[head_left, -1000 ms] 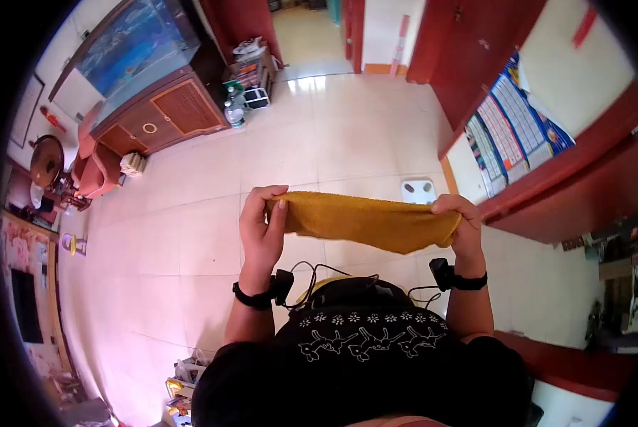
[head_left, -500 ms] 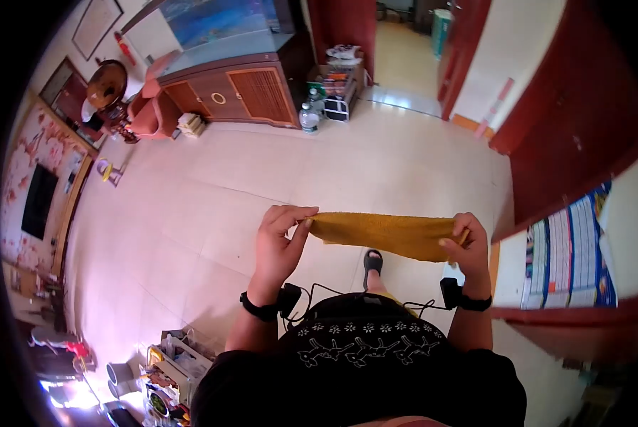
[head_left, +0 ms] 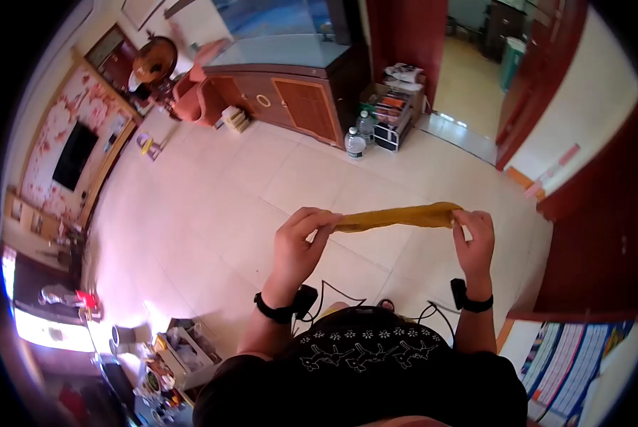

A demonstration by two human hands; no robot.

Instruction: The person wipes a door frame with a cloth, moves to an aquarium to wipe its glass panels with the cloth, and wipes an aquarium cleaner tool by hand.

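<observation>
A mustard-yellow cloth [head_left: 397, 217] stretches as a narrow strip between my two hands, in front of my black shirt and above the tiled floor. My left hand [head_left: 301, 245] pinches its left end between thumb and fingers. The right end is gripped by my right hand [head_left: 474, 238], thumb against fingers. Each wrist wears a black band with a small box, and dark cables hang near them.
A fish tank cabinet [head_left: 283, 99] stands ahead, with water bottles [head_left: 355, 144] and a filled box [head_left: 391, 114] beside it. Red armchair [head_left: 199, 99] at the left back, cluttered items [head_left: 184, 352] at lower left, red door [head_left: 597, 235] at right.
The view has turned left, and the room has shifted rightward in it. The cloth has gone from a wide panel to a thinner strip, still held at both ends.
</observation>
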